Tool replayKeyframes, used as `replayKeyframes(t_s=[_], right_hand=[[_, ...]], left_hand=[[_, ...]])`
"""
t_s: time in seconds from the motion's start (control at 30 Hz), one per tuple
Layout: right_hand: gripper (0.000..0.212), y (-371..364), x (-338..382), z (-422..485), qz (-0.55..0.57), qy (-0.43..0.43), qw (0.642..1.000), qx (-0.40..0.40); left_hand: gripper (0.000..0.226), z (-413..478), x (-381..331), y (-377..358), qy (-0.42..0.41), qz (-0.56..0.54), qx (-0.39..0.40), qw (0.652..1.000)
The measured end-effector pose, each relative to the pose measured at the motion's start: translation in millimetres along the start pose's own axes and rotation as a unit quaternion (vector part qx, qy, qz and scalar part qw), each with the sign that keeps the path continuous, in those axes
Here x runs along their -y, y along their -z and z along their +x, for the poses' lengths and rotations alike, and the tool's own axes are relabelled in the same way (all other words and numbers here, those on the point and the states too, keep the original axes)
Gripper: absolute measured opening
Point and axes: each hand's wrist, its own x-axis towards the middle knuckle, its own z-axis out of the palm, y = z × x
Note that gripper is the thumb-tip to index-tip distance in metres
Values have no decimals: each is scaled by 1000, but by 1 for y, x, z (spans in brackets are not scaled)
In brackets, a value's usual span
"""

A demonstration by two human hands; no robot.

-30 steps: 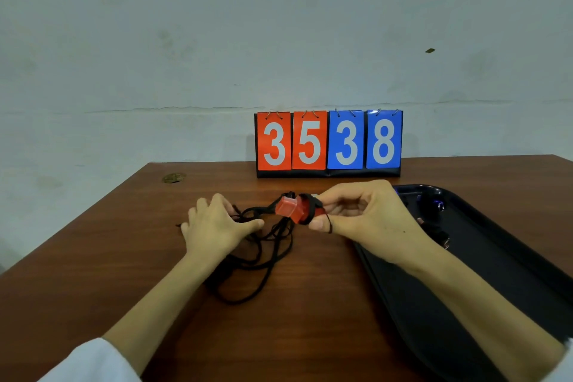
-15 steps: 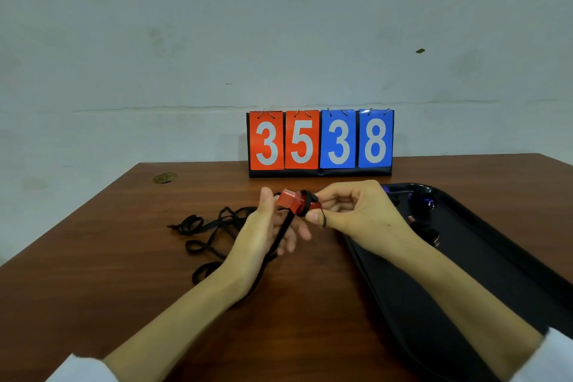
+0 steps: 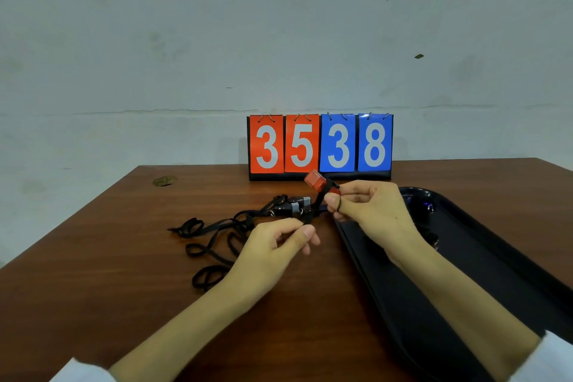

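Head view. The right hand (image 3: 372,214) is clamped on the red whistle (image 3: 317,181), thumb and curled fingers pinching its near end. It holds the whistle in the air in front of the score flip-board (image 3: 321,146), mouthpiece tilted up and to the left. The black lanyard (image 3: 313,207) runs down from the whistle to the left hand (image 3: 273,253), whose thumb and forefinger are closed on the cord just above the worktop (image 3: 124,257). Beyond that pinch the cord falls into loose loops (image 3: 248,216) lying on the wood to the left. A black and grey whistle (image 3: 293,205) lies among them, just behind the left hand. The black tray (image 3: 465,273) sits at the right, under the right forearm, with a few small dark items at its far end, too small to name.

Change: one second ago the left hand lay flat-fingered on the heap of cord, and the red whistle was held low. Half a second ago that hand had come up to the cord just under the whistle. It now grips farther along the cord, and the whistle is raised and tipped. The loops, no longer covered, lie spread out, and the second whistle shows.

Reading: the cord is probably being drawn out and freed from the tangle, ahead of winding it or laying it in the tray. That work looks only begun, since most of the lanyard is still looped on the worktop.
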Motion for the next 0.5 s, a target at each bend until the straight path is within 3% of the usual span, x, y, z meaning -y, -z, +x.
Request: replayKeyframes(t_s=[0.23, 0.33, 0.5], right_hand=[[21, -6, -9, -4, -188, 32, 982, -11], [24, -11, -11, -6, -263, 60, 963, 23], [30, -16, -8, -14, -317, 120, 934, 112]], left_hand=[[22, 0, -8, 6, -65, 82, -67, 992], [24, -2, -12, 7, -57, 32, -63, 996], [63, 1, -20, 16, 55, -123, -56, 989]])
